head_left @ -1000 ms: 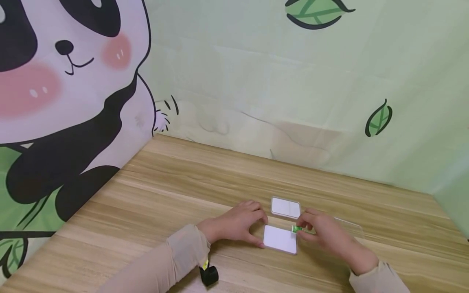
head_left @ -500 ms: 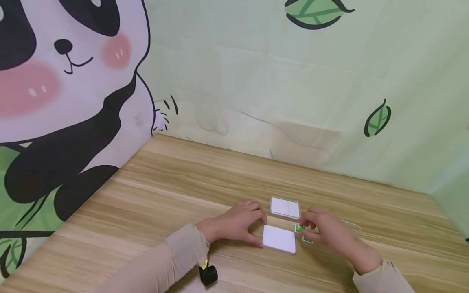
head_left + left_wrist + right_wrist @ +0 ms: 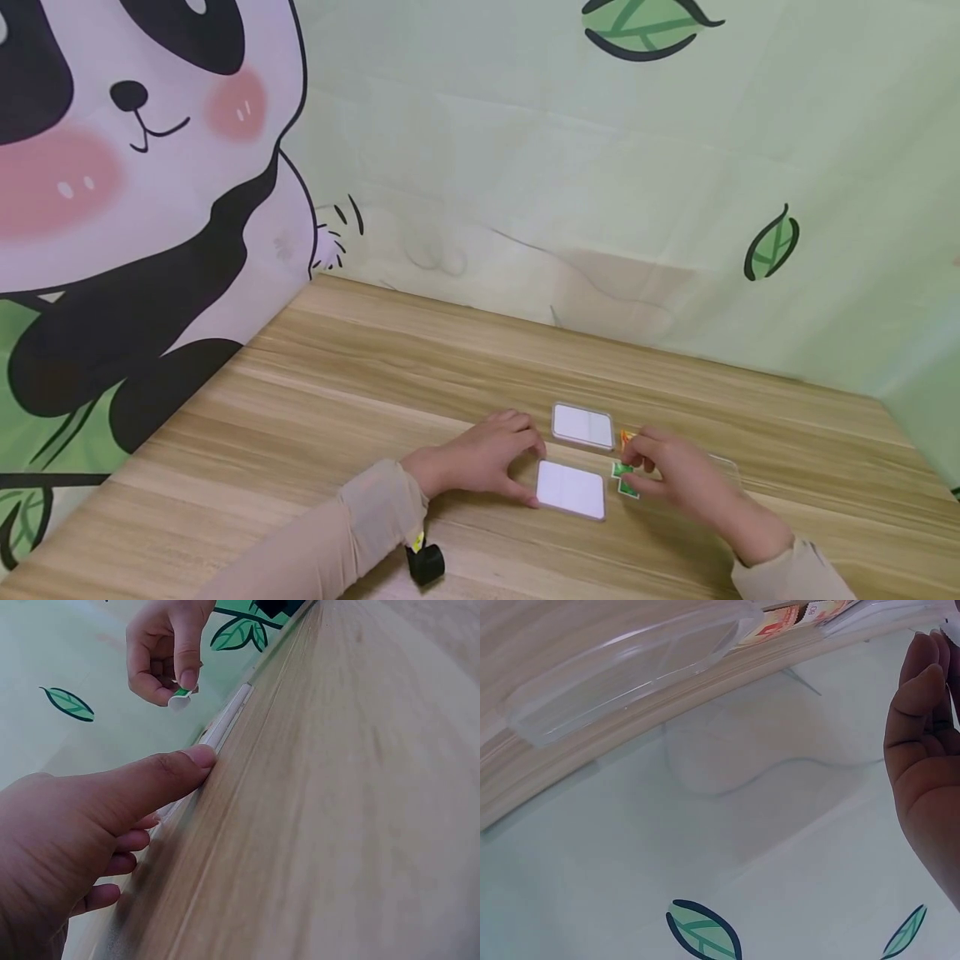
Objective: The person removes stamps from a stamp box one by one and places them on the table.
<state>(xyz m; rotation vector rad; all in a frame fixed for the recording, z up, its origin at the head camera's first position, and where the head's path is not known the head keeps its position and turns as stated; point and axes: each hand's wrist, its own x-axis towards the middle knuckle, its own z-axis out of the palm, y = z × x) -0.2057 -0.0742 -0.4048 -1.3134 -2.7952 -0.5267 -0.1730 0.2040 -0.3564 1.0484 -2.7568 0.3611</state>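
My left hand [image 3: 487, 458] holds a thin white rectangular slab [image 3: 571, 490] at its left end, thumb and fingers spread along that edge. The left wrist view shows the thumb [image 3: 169, 776] pressing the slab's side. Just right of the slab, my right hand [image 3: 678, 475] pinches a small green, white-edged stamp [image 3: 621, 470] between thumb and fingertips. Seen from the left wrist, the held stamp [image 3: 181, 698] is bent. Another green stamp [image 3: 628, 488] lies beneath it on the table. An orange stamp [image 3: 627, 438] shows behind the right fingers, partly hidden.
A clear-rimmed case with a white face [image 3: 582, 426] lies behind the slab. A transparent plastic box [image 3: 630, 682] stands beyond the right hand, near orange stamps [image 3: 776, 622]. A black device [image 3: 426, 565] sits by the left cuff. A printed cloth [image 3: 465, 167] backs the wooden table [image 3: 337, 375].
My right hand has moved slightly right, away from the slab, with the green stamp, uncovering the other green stamp and the orange one. The left hand stays on the slab.
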